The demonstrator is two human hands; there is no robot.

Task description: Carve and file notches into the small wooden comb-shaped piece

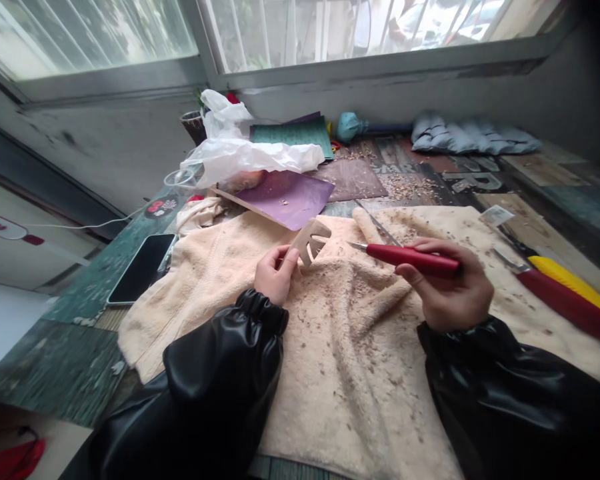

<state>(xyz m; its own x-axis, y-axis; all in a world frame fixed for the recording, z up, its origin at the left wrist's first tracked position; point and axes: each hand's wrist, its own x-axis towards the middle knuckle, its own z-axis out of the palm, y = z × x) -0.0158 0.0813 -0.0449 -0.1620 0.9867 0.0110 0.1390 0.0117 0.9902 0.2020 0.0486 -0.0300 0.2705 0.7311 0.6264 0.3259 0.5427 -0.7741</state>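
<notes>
My left hand (275, 275) is closed on the lower end of a flat carved wooden piece (310, 241) with slots cut into its upper end. To its right, my right hand (453, 283) grips the red handle of a carving knife (413, 259). The short blade points left toward the wood, with a gap between them. Both hands are above a cream towel (300, 373) strewn with small wood shavings. Just beyond the knife, a thin metal rod or file (377, 223) lies on the towel; its far part is partly hidden.
Right of the towel lie a red-handled knife (563, 300) and a yellow-handled tool (575, 280). A phone (143, 270) rests at the left. Behind are purple sandpaper-like sheets (285, 200), a white plastic bag (260, 157), scattered shavings (410, 189) and a grey padded bundle (470, 135) below the window.
</notes>
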